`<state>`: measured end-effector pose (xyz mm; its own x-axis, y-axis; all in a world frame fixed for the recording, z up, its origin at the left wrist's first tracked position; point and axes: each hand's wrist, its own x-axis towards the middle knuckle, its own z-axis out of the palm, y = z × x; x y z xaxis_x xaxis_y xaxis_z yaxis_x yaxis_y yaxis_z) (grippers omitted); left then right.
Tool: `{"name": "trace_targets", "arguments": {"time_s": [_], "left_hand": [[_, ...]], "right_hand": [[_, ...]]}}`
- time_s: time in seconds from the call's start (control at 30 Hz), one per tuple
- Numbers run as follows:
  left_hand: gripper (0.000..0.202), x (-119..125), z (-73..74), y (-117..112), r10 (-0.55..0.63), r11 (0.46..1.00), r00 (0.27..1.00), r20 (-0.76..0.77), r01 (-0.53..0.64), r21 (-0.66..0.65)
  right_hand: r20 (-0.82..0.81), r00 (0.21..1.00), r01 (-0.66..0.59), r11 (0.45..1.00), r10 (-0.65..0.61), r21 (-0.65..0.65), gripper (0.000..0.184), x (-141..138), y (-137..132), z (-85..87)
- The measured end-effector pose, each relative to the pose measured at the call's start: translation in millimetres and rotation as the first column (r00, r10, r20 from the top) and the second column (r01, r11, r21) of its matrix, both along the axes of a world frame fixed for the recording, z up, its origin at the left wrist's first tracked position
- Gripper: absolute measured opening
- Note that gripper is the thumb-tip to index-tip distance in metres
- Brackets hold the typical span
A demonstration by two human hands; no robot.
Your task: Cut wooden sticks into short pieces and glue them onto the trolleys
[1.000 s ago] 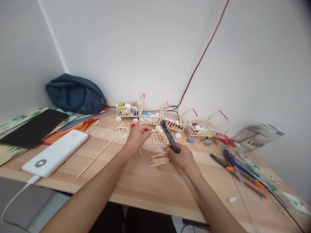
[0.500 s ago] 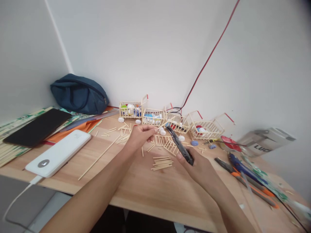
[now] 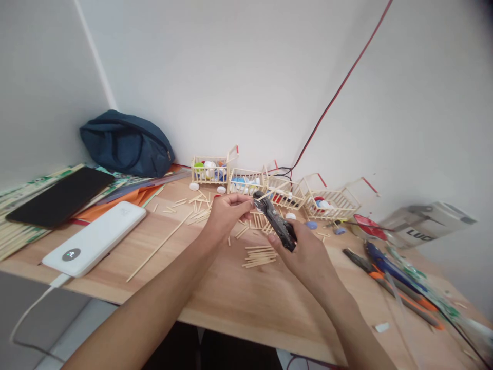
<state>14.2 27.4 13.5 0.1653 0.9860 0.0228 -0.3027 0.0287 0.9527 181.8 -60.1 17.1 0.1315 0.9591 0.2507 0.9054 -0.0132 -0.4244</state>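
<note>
Pliers brought up to the stick, both hands meeting

Quick note on the change: half a second ago we had a clear gap between the hands' work; now the nose of the black pliers (image 3: 278, 223) is right at the left hand's fingertips, with the thin stick (image 3: 267, 195) crossing it. We read that as tool and stick lined up at one spot, above the table (image 3: 231, 293) and in front of the small carts (image 3: 333, 205).

Left hand (image 3: 228, 213): thumb and fingers pinched together on the stick. Right hand (image 3: 310, 252): wrapped round the plier handles, thumb along the near side. The hands sit close, bridged by the tool; we can't confirm skin contact.

Near the right hand lies a stack of cut sticks (image 3: 260, 257); past it, a flat stick grid (image 3: 257, 222), partly covered by the pliers.

Hard to make out: whether the jaws bite the stick or just touch it, and the stick's lower end, lost in the fingers. Some cart wheels are blocked. The box (image 3: 419, 226) at right is smeared, its lettering only partly readable. Both forearms run off the bottom edge.
</note>
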Motion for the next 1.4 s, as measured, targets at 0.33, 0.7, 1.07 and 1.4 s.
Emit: {"name": "trace_targets", "arguments": {"time_s": [0.33,0.7,1.07,1.4], "left_hand": [[0.014,2.3,-3.7,0.5,-0.005,0.997,1.000,-0.004,0.005,0.071],[0.008,2.2,0.7,-3.2,0.030,0.993,0.998,-0.056,-0.023,0.119],[0.013,3.9,-2.8,0.0,0.016,0.991,0.999,-0.036,-0.011,0.130],[0.009,3.9,-4.4,-1.1,-0.027,0.979,0.992,-0.122,0.051,0.198]], "right_hand": [[-0.033,0.999,0.012,1.000,-0.012,-0.006,0.037,-14.0,3.9,-3.7],[-0.011,1.000,0.025,0.999,-0.026,-0.048,0.037,-18.9,1.5,-4.2],[0.097,0.994,0.065,0.996,-0.059,-0.067,0.044,-17.9,0.8,-5.5],[0.071,0.997,0.042,0.988,-0.032,-0.147,0.053,-13.4,-1.2,-10.5]]}}
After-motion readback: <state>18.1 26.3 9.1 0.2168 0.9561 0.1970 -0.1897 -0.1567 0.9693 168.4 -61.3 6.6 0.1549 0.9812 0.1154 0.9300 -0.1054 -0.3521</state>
